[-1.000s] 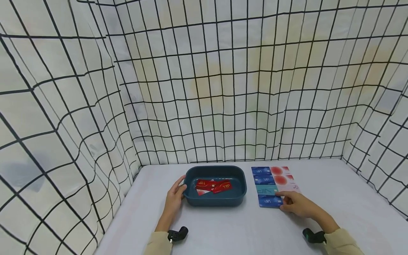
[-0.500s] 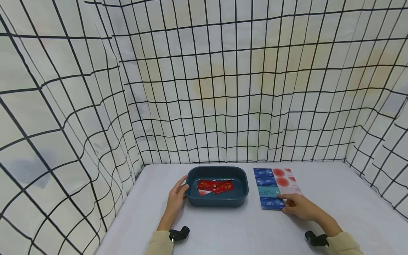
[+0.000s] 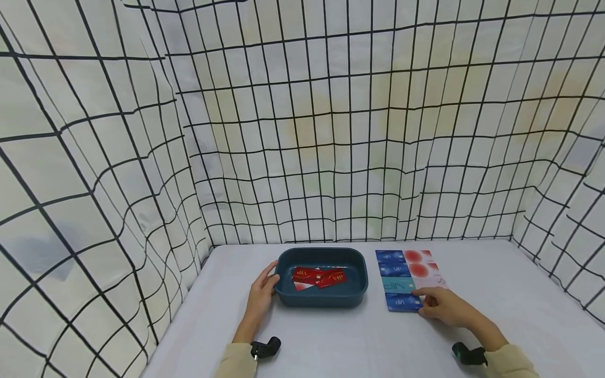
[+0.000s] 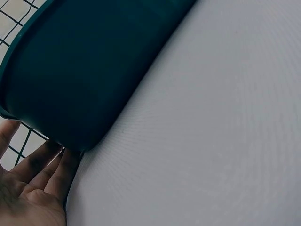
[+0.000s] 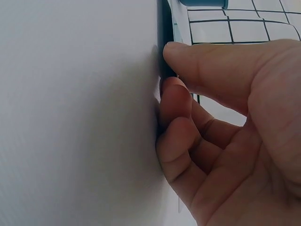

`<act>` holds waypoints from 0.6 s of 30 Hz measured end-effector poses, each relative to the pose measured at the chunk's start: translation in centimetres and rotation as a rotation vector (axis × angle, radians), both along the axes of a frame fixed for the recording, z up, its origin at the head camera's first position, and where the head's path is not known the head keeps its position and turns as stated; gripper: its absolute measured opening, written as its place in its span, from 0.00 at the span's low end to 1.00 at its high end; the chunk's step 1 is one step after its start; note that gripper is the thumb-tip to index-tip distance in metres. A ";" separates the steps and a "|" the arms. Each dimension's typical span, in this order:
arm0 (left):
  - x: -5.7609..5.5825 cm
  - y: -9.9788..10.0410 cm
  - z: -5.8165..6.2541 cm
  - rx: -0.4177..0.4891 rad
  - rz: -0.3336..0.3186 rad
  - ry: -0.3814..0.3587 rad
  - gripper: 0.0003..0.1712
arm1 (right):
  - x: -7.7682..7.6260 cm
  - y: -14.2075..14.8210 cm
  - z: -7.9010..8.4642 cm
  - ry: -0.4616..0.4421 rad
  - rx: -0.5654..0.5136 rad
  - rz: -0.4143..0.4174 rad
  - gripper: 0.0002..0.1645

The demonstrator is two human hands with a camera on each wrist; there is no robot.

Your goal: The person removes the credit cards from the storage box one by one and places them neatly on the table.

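Note:
My left hand (image 3: 260,294) lies along the left end of a dark teal plastic tub (image 3: 321,300), thumb near the rim. In the left wrist view its straight fingers (image 4: 63,172) touch the tub's outer wall. My right hand (image 3: 441,306) is at the front blue VIP card (image 3: 402,302). The index fingertip lies at that card's far edge, against the teal VIP card (image 3: 397,285), and the thumb at its near right corner, pinching it. The other fingers (image 5: 176,141) curl down by the table. The card looks flat.
Red VIP cards (image 3: 332,278) overlap inside the tub. Behind the front blue card, more blue cards (image 3: 394,269) form a column beside red-and-white cards (image 3: 420,269). Black netting (image 3: 350,157) over white cloth encloses the back and sides of the white table (image 3: 331,341).
The view has shifted slightly. Both hands keep nearly the same places at the tub and the front blue card.

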State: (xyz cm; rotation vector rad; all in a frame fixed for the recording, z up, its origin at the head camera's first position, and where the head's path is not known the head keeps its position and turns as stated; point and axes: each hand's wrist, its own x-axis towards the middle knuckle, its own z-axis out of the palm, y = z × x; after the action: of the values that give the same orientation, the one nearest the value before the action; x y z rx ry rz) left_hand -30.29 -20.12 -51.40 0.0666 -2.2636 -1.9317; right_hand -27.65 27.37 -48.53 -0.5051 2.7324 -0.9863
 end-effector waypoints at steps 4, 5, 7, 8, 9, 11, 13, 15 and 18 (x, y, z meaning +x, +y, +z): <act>0.0 0.1 -0.1 0.001 -0.005 -0.004 0.26 | 0.1 0.1 -0.1 0.000 -0.002 -0.007 0.25; 0.0 0.1 -0.1 0.004 -0.006 -0.007 0.26 | 0.1 0.1 -0.2 0.002 -0.002 -0.011 0.25; 0.0 0.1 -0.1 0.004 -0.010 -0.008 0.27 | 0.1 0.1 -0.3 0.006 -0.004 -0.020 0.24; 0.0 0.1 -0.1 0.003 -0.011 -0.006 0.27 | 0.1 0.1 -0.3 0.008 -0.004 -0.026 0.24; 0.0 0.1 -0.1 0.004 -0.012 -0.006 0.27 | 0.1 0.1 -0.3 0.007 -0.005 -0.033 0.25; 0.1 0.1 -0.1 0.005 -0.013 -0.003 0.27 | 0.1 0.0 -0.3 0.004 -0.009 -0.047 0.25; 0.1 0.1 -0.1 0.012 -0.014 -0.001 0.28 | 0.1 -0.1 -0.3 -0.002 -0.013 -0.063 0.26; 0.1 0.1 -0.1 0.018 -0.015 0.000 0.28 | 0.1 -0.2 -0.3 -0.007 -0.016 -0.077 0.26; 0.0 0.0 -0.1 0.023 -0.014 -0.001 0.27 | 0.1 -0.3 -0.3 -0.005 -0.013 -0.089 0.26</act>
State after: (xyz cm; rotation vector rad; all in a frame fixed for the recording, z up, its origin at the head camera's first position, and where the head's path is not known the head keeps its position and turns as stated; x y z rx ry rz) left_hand -30.24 -20.10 -51.49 0.0549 -2.2485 -1.9656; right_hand -27.55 27.08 -48.83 -0.3856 2.7669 -1.0259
